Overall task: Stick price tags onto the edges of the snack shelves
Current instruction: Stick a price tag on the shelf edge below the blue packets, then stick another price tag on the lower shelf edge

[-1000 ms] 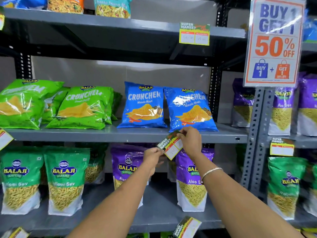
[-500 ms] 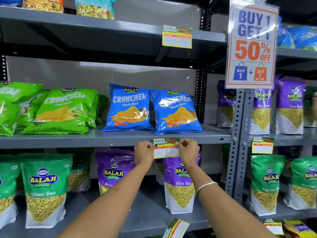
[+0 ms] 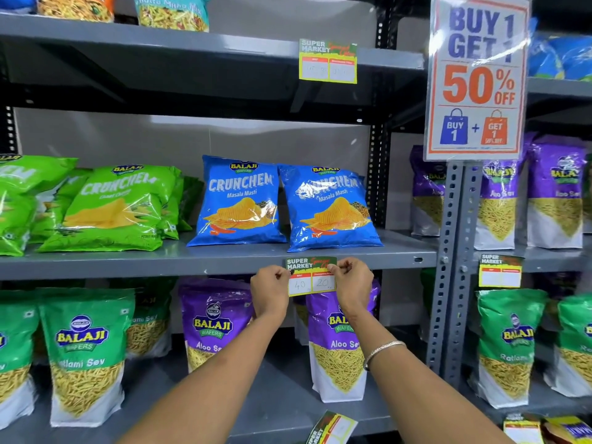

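Risk notes, biggest first.

Main risk: tag goes on crooked or half-stuck. Price tag (image 3: 311,276) sits on front edge of middle shelf (image 3: 160,267), at 6 o'clock from the two blue Crunchem bags (image 3: 282,203). Only its green header overlaps the edge; lower half w/ handwritten 40 / 20 hangs free below. If adhesive is only behind the header (can't tell), uneven press from either side would skew it or leave a corner lifting.

Left hand (image 3: 269,293) at tag's 9 o'clock, right hand (image 3: 352,288) at its 3 o'clock. Fingers of both clamped on the tag's upper corners, thumbs in front. Letting go one side early = tag may swing or peel.

Smaller risk: right blue bag's bottom edge overhangs shelf lip just above tag, 12 o'clock; a knuckle lifting could nudge it. Purple Aloo Sev pouches (image 3: 339,344) directly behind the hanging half, 6 o'clock; not blocking, but no backing to press against there.

Around: big "Buy 1 Get 1 50% off" sign (image 3: 477,78) at 2 o'clock, well apart. Tags already up on top shelf edge (image 3: 328,60) at 12 and neighbouring bay (image 3: 499,270) at 3. Spare tag (image 3: 331,427) lying low at 6 o'clock, could get knocked by forearm.
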A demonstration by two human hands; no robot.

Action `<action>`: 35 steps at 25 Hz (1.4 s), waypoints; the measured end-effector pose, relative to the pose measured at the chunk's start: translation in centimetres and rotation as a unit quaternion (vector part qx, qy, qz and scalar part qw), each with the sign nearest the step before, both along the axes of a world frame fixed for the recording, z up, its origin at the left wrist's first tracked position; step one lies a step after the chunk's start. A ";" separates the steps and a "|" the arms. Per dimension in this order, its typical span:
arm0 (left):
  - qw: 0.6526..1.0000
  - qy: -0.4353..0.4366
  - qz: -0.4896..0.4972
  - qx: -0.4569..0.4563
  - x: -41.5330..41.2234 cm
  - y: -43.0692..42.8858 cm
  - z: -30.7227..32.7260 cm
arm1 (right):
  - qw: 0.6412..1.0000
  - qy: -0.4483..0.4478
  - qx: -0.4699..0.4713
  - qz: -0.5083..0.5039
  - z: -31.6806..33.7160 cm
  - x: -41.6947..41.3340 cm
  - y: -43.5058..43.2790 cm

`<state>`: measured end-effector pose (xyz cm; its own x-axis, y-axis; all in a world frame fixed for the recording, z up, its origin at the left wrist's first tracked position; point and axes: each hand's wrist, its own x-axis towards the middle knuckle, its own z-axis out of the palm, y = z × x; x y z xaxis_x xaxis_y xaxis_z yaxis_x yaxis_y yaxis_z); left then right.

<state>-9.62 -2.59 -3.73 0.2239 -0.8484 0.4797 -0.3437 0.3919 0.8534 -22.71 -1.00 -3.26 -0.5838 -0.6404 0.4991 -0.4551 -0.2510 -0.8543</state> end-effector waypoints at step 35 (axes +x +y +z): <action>0.829 0.076 -0.151 0.533 -3.0 2.4 -29.6 | 0.899 0.239 0.352 0.107 -23.5 -2.9 1.5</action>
